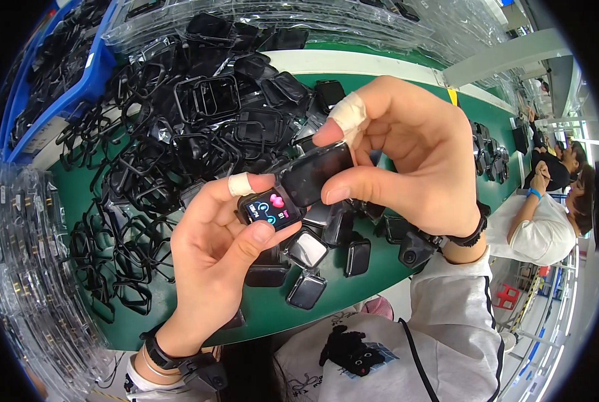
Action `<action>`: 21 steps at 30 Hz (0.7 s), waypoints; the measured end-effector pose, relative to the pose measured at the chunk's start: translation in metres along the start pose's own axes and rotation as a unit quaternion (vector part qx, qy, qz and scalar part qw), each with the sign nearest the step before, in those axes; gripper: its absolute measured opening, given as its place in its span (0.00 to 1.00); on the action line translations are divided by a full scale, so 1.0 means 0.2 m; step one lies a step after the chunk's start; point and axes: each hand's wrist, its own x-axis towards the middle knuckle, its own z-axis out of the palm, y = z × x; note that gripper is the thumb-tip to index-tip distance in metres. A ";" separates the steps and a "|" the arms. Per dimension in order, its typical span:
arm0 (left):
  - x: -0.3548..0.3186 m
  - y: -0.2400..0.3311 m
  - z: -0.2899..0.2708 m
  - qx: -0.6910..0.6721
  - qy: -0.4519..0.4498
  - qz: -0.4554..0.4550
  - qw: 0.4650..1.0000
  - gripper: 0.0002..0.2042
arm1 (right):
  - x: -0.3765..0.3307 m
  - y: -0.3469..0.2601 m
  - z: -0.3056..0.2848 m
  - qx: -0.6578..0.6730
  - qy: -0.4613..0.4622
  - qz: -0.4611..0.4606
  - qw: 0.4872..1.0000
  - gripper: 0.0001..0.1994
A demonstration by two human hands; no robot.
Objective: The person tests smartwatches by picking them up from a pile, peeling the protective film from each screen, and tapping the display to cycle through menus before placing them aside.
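Observation:
My left hand point(206, 251) pinches a small square smartwatch face point(264, 213) showing a colourful picture with pink hearts. In my right hand point(417, 157) is a dark, glossy rectangular watch case point(318, 175), tilted, gripped between thumb and index finger. The two pieces meet or overlap at their edges; I cannot tell whether they are joined. Pale tape wraps a finger on each hand. Below them on the green table point(393, 278) lie several loose watch cases point(307, 290), one with a pale reflective face point(307, 250).
Black rectangular frames point(135, 167) are heaped across the left and back. A blue bin point(88, 84) holds more dark parts at the far left. Stacked clear plastic trays point(35, 268) line the left edge. Dark watch cases point(490, 151) stand at the right; a person in white point(537, 228) sits beyond.

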 end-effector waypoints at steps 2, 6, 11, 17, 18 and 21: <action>0.00 0.00 0.00 0.002 -0.002 0.006 1.000 0.16 | 0.00 -0.01 0.00 -0.008 -0.005 0.026 1.000 0.20; 0.00 0.00 0.01 0.000 -0.003 0.006 1.000 0.16 | -0.01 -0.03 -0.01 -0.007 -0.002 0.027 1.000 0.21; 0.00 -0.02 0.00 -0.030 -0.024 0.032 0.999 0.21 | -0.02 -0.02 0.01 0.004 -0.003 0.002 1.000 0.21; -0.02 0.03 0.06 -0.029 -0.016 0.019 0.999 0.32 | -0.04 -0.01 0.09 -0.029 0.024 -0.022 0.999 0.20; -0.02 0.03 0.06 -0.028 -0.014 0.017 0.999 0.32 | -0.04 -0.01 0.09 -0.046 0.014 -0.022 0.999 0.20; -0.02 0.03 0.05 -0.048 -0.035 0.012 0.998 0.32 | -0.04 0.00 0.09 -0.057 0.007 -0.021 0.998 0.19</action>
